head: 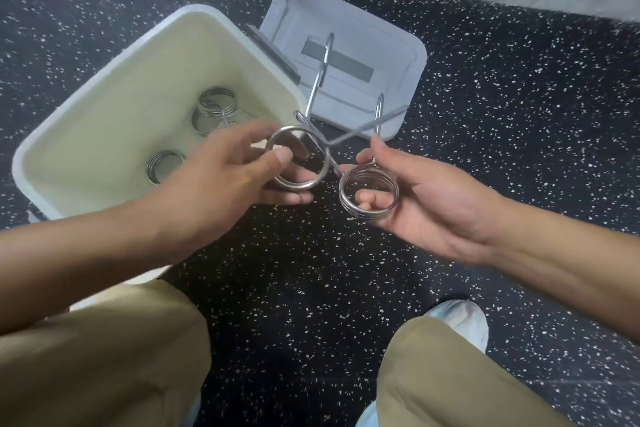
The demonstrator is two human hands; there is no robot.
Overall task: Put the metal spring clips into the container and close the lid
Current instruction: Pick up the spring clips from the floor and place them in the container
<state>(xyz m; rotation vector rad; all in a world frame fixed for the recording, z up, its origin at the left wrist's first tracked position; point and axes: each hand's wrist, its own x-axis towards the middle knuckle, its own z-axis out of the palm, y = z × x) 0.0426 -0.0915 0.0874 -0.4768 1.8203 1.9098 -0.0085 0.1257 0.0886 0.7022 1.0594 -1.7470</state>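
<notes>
Holding one metal spring clip in each hand beside the open container.

The left hand (242, 166) grips a spring clip (299, 158) by its coil just past the container's (86, 107) right rim, while the right hand (426, 198) grasps a second clip (369, 192), a finger through its ring; the two clips' handles cross above the lid (388, 45). More clips (214, 107) lie inside the white container, which stands on the speckled floor (311, 288) with the grey lid lying just beside it.
</notes>
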